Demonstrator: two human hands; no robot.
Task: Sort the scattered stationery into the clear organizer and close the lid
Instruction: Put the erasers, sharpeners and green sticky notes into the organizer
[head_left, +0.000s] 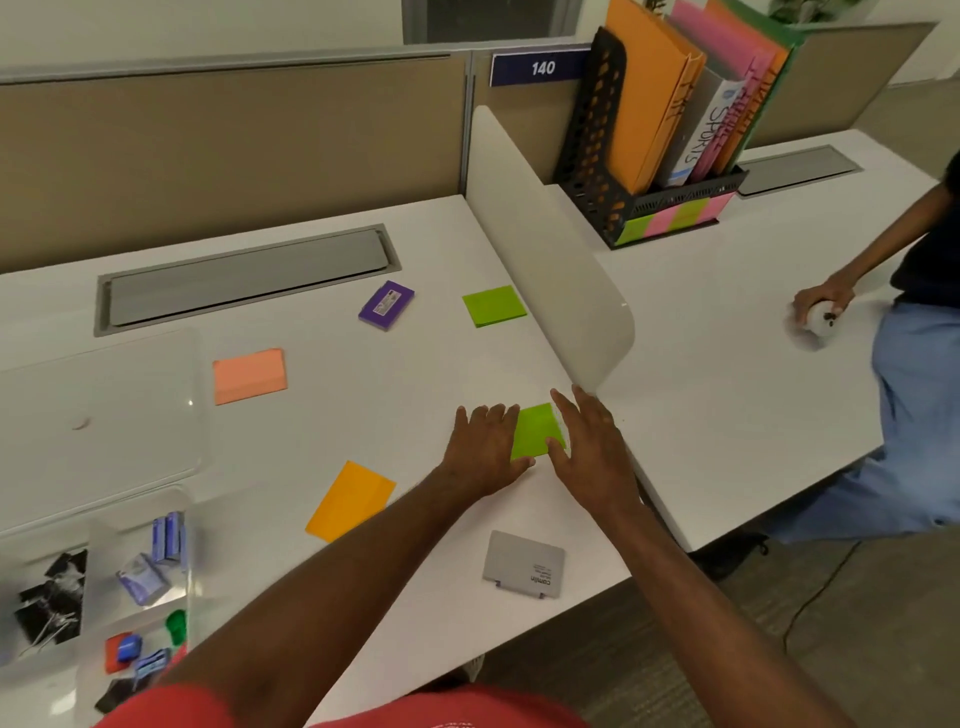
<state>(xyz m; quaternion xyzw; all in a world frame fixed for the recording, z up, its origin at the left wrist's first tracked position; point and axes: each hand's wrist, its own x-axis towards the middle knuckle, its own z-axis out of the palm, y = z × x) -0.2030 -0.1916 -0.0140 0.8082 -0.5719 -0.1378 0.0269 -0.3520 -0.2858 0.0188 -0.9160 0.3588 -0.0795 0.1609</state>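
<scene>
Clear organizer (136, 587) at far left w/ clips & small items inside, lid (98, 415) lying open behind it; orange pad (250, 375) & yellow pad (350, 501) mid-desk; left hand (485, 449) & right hand (589, 447), fingers straight, pressing either side of green pad (535, 430); grey box (523, 564) near desk edge.

Partition sign (540, 67), far, blue plate on the divider: "140" in white.
Binder spine (707, 136), in the black file rack (597, 156) at far right: "SPORTS", running down the spine.
Neighbouring folder spines: dark handwriting, not readable.
Grey box (523, 564), near edge of the desk: "camlin"; smaller lines beside it too fine to read.
Purple box (386, 305), far centre: a label, illegible.
</scene>
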